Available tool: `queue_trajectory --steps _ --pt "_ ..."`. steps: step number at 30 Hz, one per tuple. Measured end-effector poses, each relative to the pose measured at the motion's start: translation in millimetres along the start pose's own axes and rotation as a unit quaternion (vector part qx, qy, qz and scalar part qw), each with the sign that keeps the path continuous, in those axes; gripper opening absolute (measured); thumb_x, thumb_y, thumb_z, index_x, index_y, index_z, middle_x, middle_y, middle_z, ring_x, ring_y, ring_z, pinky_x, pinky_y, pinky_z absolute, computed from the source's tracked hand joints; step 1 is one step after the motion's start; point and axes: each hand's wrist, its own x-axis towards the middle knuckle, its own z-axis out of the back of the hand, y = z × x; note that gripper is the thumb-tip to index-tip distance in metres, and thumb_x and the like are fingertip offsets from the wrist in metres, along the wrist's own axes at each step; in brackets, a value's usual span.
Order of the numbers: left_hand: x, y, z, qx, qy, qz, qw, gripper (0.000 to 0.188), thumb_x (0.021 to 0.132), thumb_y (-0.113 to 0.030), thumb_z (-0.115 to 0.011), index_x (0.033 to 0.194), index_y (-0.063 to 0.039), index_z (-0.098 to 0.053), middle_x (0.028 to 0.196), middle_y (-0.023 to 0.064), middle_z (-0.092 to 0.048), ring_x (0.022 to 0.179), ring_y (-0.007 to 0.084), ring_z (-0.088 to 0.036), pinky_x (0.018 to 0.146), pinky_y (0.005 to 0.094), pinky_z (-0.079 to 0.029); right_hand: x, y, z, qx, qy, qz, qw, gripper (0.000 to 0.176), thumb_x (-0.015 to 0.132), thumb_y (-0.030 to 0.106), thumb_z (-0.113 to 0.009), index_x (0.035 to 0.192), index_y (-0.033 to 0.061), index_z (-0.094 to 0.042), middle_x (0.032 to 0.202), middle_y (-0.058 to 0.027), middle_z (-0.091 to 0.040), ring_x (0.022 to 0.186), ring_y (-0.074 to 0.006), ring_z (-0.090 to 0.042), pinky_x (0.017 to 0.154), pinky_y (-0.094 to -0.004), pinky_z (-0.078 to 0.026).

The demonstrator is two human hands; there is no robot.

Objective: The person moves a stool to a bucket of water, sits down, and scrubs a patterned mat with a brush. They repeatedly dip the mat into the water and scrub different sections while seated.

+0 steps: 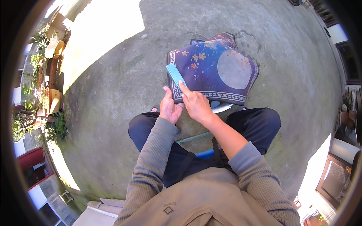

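A purple-blue mat (203, 70) printed with a pale moon, flowers and a Greek-key border lies draped over something low in front of my knees. My left hand (170, 108) is at its near left corner, palm up and thumb raised; the fingers seem to pass beneath the mat, where they are hidden. My right hand (196, 104) grips a light blue brush-like tool (175, 74), index finger stretched along it. The tool lies flat over the mat's left border, and its underside is out of sight. A white rim (222, 108), perhaps of a basin, shows under the near edge.
Grey concrete ground (113, 82) surrounds me, sunlit at upper left. A blue seat edge (205, 154) shows between my legs. Potted plants, including a tan pot (53, 101), line the left side. Pale slabs (97, 212) lie at lower left, and a framed panel (333, 180) stands at right.
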Motion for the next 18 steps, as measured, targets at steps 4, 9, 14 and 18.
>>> queue_trajectory --steps 4,9,14,18 --pt "-7 5 -20 0.033 -0.103 0.02 0.994 0.059 0.114 -0.051 -0.032 0.146 -0.004 -0.052 0.143 0.0138 -0.061 0.134 0.0323 -0.058 0.117 0.0542 -0.045 -90 -6 10 -0.033 0.053 0.003 0.998 0.061 0.103 0.016 -0.063 0.161 0.0245 -0.046 0.082 -0.0209 -0.061 0.069 -0.0439 -0.064 0.069 -0.0539 -0.053" --pt "-8 10 -14 0.032 -0.048 -0.015 0.998 0.055 0.114 -0.047 -0.037 0.144 -0.004 -0.051 0.141 0.0142 -0.062 0.13 0.0318 -0.061 0.116 0.0549 -0.047 -27 -9 9 -0.108 0.003 -0.003 0.994 0.059 0.103 0.019 -0.062 0.16 0.0259 -0.049 0.085 -0.0219 -0.063 0.076 -0.0457 -0.067 0.07 -0.0548 -0.053" --pt "-3 6 -18 0.003 -0.038 -0.001 0.999 0.053 0.114 -0.044 -0.039 0.142 -0.002 -0.052 0.139 0.0152 -0.063 0.129 0.0309 -0.062 0.115 0.0529 -0.049 2 -20 -7 0.047 -0.027 0.008 0.999 0.055 0.107 0.025 -0.056 0.161 0.0224 -0.044 0.086 -0.0275 -0.065 0.08 -0.0488 -0.069 0.075 -0.0593 -0.054" --pt "-8 8 -22 0.005 -0.063 0.005 0.998 0.053 0.114 -0.046 -0.04 0.14 -0.002 -0.055 0.138 0.0147 -0.065 0.125 0.0312 -0.064 0.112 0.0527 -0.05 -91 -13 0 -0.002 0.023 -0.002 1.0 0.058 0.104 0.018 -0.061 0.16 0.0197 -0.047 0.082 -0.0251 -0.063 0.075 -0.0465 -0.067 0.072 -0.0559 -0.052"
